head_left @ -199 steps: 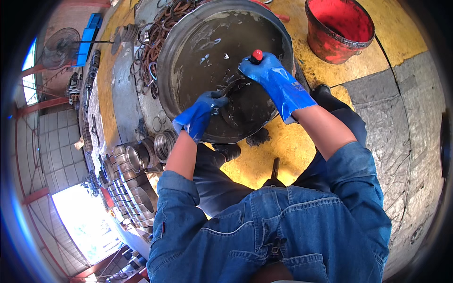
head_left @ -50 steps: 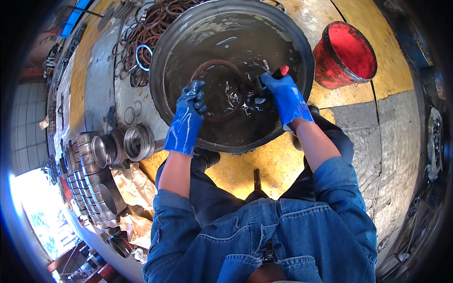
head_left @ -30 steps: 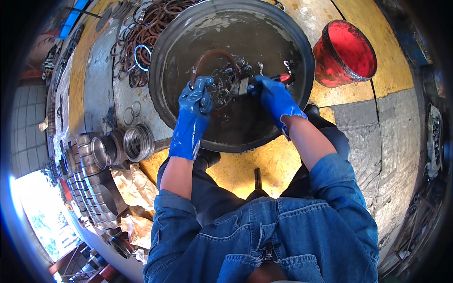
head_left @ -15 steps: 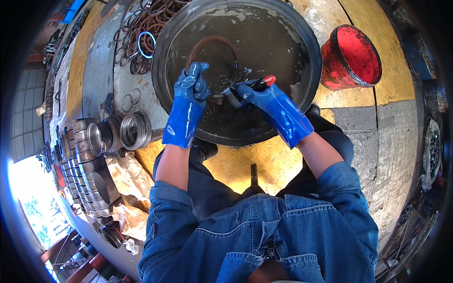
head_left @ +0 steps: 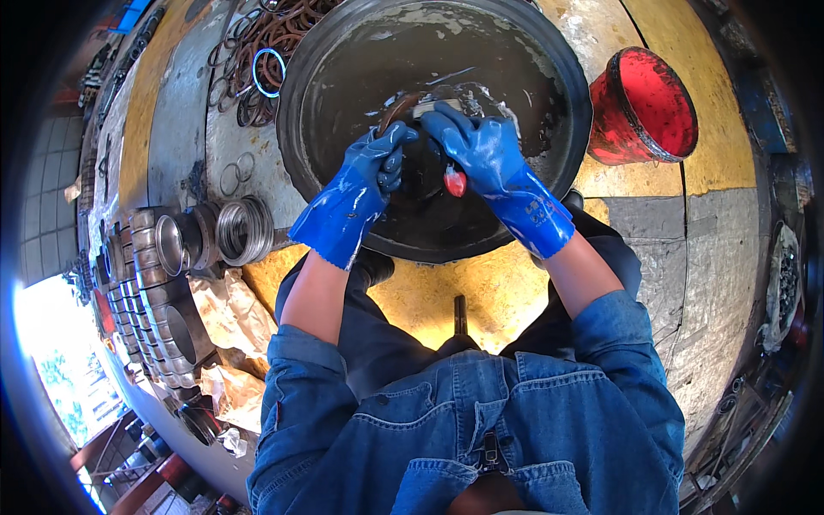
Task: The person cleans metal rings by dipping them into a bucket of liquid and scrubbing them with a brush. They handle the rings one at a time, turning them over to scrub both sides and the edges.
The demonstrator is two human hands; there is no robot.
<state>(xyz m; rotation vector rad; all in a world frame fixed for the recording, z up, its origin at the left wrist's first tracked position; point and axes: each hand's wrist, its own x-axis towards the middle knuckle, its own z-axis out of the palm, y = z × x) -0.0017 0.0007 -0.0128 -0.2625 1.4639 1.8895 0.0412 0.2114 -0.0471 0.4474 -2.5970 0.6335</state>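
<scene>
Both my hands wear blue rubber gloves and work over a wide dark round basin (head_left: 296,167) of murky liquid. My left hand (head_left: 375,163) is closed on a brown ring (head_left: 398,112), of which only a short arc shows above the fingers. In my right hand (head_left: 481,146) is a brush (head_left: 432,108) with a pale flat head, held against or just beside the ring. The red end of its dark handle sticks out below my palm, toward me. My fingers hide most of the handle and part of the ring.
A red bucket (head_left: 652,107) stands right of the basin. Many brown rings (head_left: 296,34) lie heaped at the upper left, with a bright blue-lit ring (head_left: 269,72) among them. Metal ring stacks (head_left: 245,232) and wide metal bands (head_left: 159,283) stand at the left beside crumpled brown paper (head_left: 232,313).
My right hand has turned over and moved up and left, bringing the brush head to the ring. My left hand has shifted right, and the ring has tipped so less of it shows.
</scene>
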